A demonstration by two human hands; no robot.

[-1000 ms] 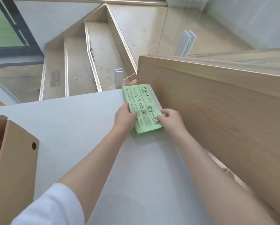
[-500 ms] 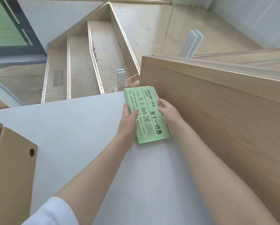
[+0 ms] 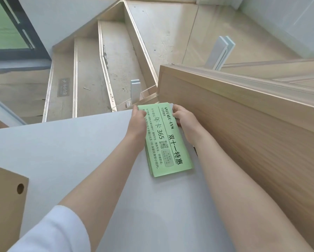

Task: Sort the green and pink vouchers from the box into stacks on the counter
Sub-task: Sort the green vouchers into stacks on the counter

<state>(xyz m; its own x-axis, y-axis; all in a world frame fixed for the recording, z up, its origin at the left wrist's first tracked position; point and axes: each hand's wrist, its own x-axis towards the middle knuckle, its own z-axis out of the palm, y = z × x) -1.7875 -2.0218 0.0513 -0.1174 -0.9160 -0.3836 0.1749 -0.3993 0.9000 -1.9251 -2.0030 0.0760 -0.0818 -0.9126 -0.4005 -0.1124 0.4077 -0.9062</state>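
Note:
A stack of green vouchers with black print lies flat on the grey counter, close to a wooden panel. My left hand presses against the stack's left long edge near its far end. My right hand holds the right edge at the far corner, fingers curled on the top sheet. The stack's lower sheets are slightly fanned at the near left corner. The cardboard box shows only its corner at the lower left; its contents are out of view. No pink vouchers are visible.
A tall wooden panel borders the counter on the right. Beyond the counter's far edge a staircase drops away below, with a glass pane and white brackets at its edge.
Both hands have slid along the stack's long edges toward its far end, squaring it. The stack now lies straighter on the counter and more of its printed face is uncovered.

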